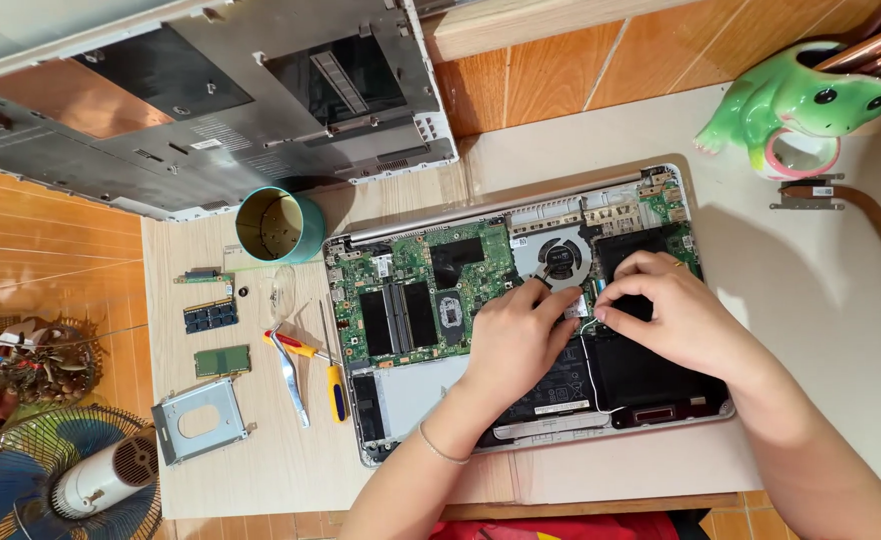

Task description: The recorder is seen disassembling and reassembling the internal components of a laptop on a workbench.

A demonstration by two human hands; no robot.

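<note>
Both hands pinch at a small card (576,305) and its thin wires inside the open laptop (401,410), just at six o'clock of the fan (561,258). The left hand (516,340) and right hand (666,310) are narrowed, fingertips nearly meeting. The card looks light, stiff and fragile, best gripped by its edges.

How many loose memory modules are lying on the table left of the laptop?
2: a dark memory module and, just below it, a green memory module, both left of the tweezers.

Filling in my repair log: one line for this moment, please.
left hand: on small card beside fan | right hand: pinching same spot | open laptop | screwdriver: unused
</note>
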